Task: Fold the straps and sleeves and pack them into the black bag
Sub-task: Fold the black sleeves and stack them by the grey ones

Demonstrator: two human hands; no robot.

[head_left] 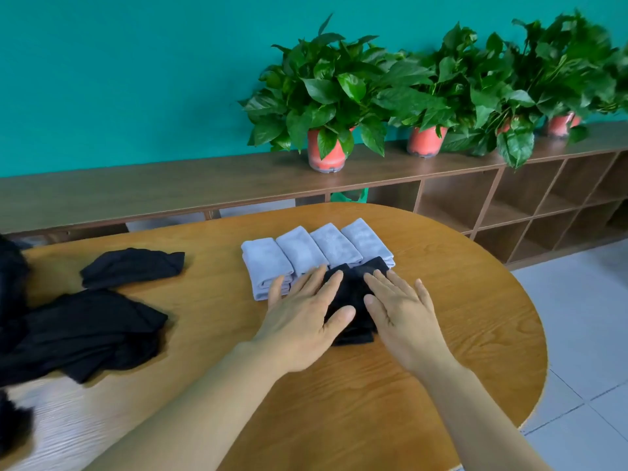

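Two spread grips, left grip (302, 317) and right grip (404, 317), pressed the black sleeve (351, 294); grey cloths (302, 248) touched it behind, surface (475, 317) edge well right, black heap (85, 328) left.

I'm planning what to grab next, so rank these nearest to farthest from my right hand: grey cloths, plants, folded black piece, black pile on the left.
1. Folded black piece: under the right hand, touching it.
2. Grey cloths: in a row just beyond the fingers.
3. Black pile: on the table's left side.
4. Plants: on the shelf behind the table.
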